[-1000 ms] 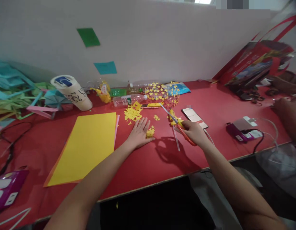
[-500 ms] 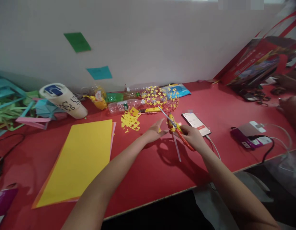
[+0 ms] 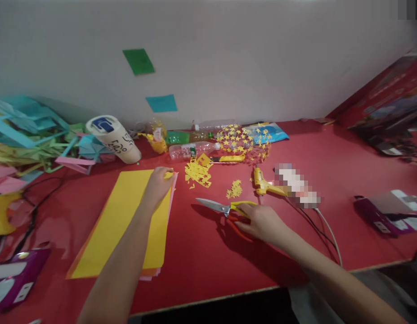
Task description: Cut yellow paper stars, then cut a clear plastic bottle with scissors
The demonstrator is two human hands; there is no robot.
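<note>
1. The left hand (image 3: 158, 183) is curling its fingers at the far right corner of the yellow sheet (image 3: 117, 216); whether it is gripping, I cannot tell. Tugging could be dragging the sheets underneath (image 3: 150, 272).
2. The right hand (image 3: 264, 221) is wrapping its fingers around the handles of the scissors (image 3: 223, 208), right of the sheet; careless swinging could be scattering the star cutouts (image 3: 234, 189).
3. The lidded tumbler (image 3: 118, 141) is hiding its contents.

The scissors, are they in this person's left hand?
No, the right hand holds the scissors, while the left hand is at the yellow paper.
</note>
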